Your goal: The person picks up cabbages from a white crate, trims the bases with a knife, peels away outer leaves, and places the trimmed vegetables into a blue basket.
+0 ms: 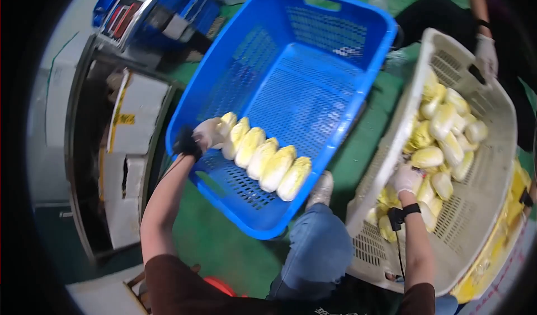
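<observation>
My left hand (207, 133), in a pale glove, is closed against the napa cabbage (226, 124) at the left end of a row. Several yellow-white napa cabbages (276, 169) lie side by side in that row, in the near end of the blue basket (238, 219). My right hand (407, 180), gloved too, is down among a loose heap of napa cabbages (443, 120) in the off-white basket (467, 239). Its fingertips are partly hidden among the cabbages, and I cannot tell whether they grip one.
Across the off-white basket, another person's gloved hand (486, 58) rests at its far rim. A scale (120, 19) stands at the upper left, above a metal-framed rack (84, 147) with white cartons (140, 111). Yellow packaging (498, 231) lies right of the off-white basket. My shoe (321, 189) is between the baskets.
</observation>
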`<action>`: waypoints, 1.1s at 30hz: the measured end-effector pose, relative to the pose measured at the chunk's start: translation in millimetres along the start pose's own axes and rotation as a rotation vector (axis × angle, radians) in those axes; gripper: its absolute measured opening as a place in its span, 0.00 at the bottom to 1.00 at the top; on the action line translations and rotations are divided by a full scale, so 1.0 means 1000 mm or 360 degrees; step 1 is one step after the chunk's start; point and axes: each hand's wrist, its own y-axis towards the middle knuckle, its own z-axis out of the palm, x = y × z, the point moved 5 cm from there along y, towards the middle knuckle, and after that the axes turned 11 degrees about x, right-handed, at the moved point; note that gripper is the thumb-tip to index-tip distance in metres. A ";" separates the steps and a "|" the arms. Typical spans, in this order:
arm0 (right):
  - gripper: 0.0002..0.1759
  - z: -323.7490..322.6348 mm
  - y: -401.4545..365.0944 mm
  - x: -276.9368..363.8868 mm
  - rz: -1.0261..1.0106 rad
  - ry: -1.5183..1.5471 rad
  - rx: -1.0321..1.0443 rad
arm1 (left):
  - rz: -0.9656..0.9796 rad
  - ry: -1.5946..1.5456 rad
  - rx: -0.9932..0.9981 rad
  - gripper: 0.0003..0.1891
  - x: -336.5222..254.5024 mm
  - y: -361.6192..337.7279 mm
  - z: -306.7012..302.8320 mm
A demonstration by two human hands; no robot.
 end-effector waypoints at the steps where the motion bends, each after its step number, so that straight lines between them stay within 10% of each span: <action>1: 0.27 0.011 0.002 -0.006 -0.0025 0.0097 -0.0049 | 0.0163 -0.0087 -0.0084 0.30 0.005 -0.003 -0.001; 7: 0.39 -0.006 -0.052 -0.021 -0.0053 0.0551 0.0145 | 0.0615 -0.1010 -0.0528 0.20 -0.130 -0.134 -0.044; 12: 0.42 -0.031 -0.106 -0.065 -0.0307 0.1303 -0.0437 | 0.1214 -0.1599 -0.0289 0.22 -0.252 -0.265 -0.035; 14: 0.41 -0.081 -0.180 -0.069 -0.0734 0.2725 -0.0314 | 0.1447 -0.1820 0.0144 0.26 -0.296 -0.299 -0.006; 17: 0.41 -0.101 -0.268 -0.095 -0.0858 0.3110 -0.0429 | 0.1709 -0.1915 0.0987 0.30 -0.368 -0.332 0.066; 22: 0.49 -0.109 -0.403 -0.079 -0.1093 0.3092 -0.1355 | 0.1482 -0.2523 0.1428 0.29 -0.445 -0.337 0.176; 27: 0.41 -0.048 -0.433 -0.093 -0.1108 0.2889 -0.1270 | 0.1515 -0.3216 0.1766 0.34 -0.453 -0.347 0.189; 33: 0.38 -0.049 -0.452 -0.114 -0.1126 0.2924 -0.1133 | 0.1503 -0.2744 0.1614 0.39 -0.443 -0.368 0.212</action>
